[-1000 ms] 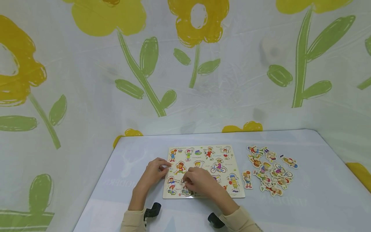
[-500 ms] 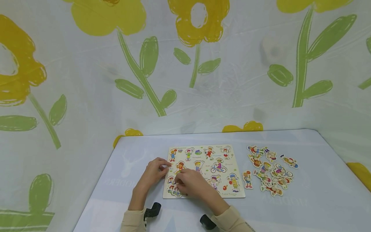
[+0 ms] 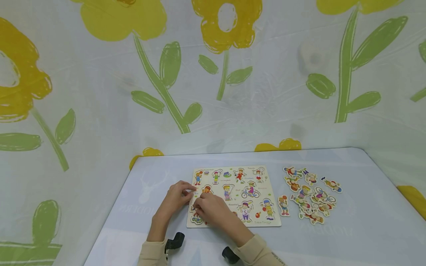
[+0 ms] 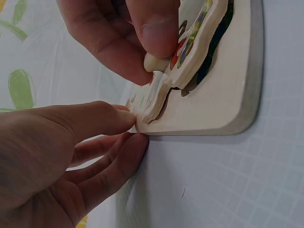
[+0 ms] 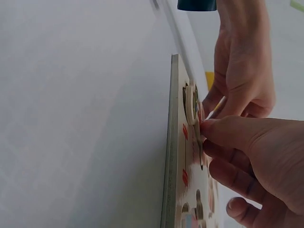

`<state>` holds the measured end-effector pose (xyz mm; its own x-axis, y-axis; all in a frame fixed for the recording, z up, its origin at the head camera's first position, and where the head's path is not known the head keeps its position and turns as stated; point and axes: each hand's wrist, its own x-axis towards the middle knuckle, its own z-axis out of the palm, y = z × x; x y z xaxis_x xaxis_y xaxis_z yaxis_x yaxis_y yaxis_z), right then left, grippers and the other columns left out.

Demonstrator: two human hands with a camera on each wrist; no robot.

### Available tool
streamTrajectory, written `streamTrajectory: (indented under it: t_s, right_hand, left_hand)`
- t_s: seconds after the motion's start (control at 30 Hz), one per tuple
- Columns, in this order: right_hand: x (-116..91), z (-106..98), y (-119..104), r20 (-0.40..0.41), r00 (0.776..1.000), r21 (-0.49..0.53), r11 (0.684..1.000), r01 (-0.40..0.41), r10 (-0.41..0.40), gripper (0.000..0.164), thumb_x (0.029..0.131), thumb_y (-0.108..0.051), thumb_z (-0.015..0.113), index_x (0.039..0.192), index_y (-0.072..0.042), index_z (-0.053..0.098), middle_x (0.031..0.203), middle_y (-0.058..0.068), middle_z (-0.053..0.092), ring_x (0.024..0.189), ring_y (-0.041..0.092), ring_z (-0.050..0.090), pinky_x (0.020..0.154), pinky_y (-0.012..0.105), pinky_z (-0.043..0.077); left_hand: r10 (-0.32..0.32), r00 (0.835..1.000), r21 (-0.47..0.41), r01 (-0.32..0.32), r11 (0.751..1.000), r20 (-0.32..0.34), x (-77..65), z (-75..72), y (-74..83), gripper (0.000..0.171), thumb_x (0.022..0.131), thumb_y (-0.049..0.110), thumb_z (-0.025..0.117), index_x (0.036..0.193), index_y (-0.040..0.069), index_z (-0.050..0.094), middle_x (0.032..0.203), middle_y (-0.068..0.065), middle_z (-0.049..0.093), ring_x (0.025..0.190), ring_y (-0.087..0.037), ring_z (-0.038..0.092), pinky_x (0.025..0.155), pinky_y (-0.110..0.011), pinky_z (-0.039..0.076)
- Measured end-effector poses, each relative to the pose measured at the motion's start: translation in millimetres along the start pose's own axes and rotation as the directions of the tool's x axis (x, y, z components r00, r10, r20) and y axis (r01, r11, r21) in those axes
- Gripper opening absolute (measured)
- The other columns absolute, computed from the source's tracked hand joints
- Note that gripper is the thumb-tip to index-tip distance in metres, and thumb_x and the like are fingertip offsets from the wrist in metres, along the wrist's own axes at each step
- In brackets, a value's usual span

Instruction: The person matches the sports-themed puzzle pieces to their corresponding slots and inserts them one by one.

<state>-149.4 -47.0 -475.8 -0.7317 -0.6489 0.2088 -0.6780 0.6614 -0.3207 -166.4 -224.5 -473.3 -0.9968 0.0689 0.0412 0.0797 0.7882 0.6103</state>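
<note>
A flat wooden puzzle board [image 3: 276,221] printed with children playing sports lies on the table. My right hand [image 3: 213,210] is over its lower left corner, thumb and finger pinching the small pale knob [image 4: 154,62] of a puzzle piece [image 4: 202,42]. In the left wrist view that piece sits tilted, partly raised above a dark recess. My left hand [image 3: 178,194] grips the board's left edge, its fingertips close to the piece. From the right wrist view, the right hand's fingers [image 5: 223,130] cover part of the piece, and the left hand [image 5: 244,71] is just beyond.
Several loose puzzle pieces [image 3: 311,216] lie in a heap right of the board. One basketball-player piece [image 3: 284,205] lies apart, close to the board's right edge. Black wrist cameras [image 3: 230,255] hang by the sleeves. A flower-printed curtain [image 3: 266,122] stands behind the table.
My right hand has moved left across the board with the puzzle piece, to the lower left corner, uncovering the baseball figure. The left hand has stayed at the left edge.
</note>
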Motion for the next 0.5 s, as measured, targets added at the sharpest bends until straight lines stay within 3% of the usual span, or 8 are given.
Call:
streamTrajectory:
  t_s: [0.3,0.5]
  right_hand:
    - [1,3,-4,-0.032,0.999,-0.080,0.996,-0.032,0.030,0.010,0.088,-0.030,0.072,0.097,-0.025,0.075,0.087,-0.010,0.067,0.075,0.005,0.054,0.064,0.021,0.037]
    - [2,3,-11,-0.037,0.994,-0.182,0.977,-0.111,0.106,0.010,0.086,-0.033,0.074,0.088,-0.024,0.074,0.081,-0.008,0.066,0.071,0.009,0.054,0.062,0.024,0.036]
  left_hand:
    - [0.034,0.999,0.008,-0.033,0.999,-0.007,0.4,-0.5,-1.8,0.019,0.084,0.002,0.070,0.098,0.011,0.077,0.109,-0.009,0.066,0.078,-0.011,0.061,0.064,-0.021,0.049]
    - [0.034,0.999,0.000,-0.034,0.999,0.001,0.8,0.1,-1.6,0.019,0.083,0.002,0.070,0.098,0.011,0.077,0.109,-0.010,0.066,0.078,-0.011,0.061,0.062,-0.020,0.049]
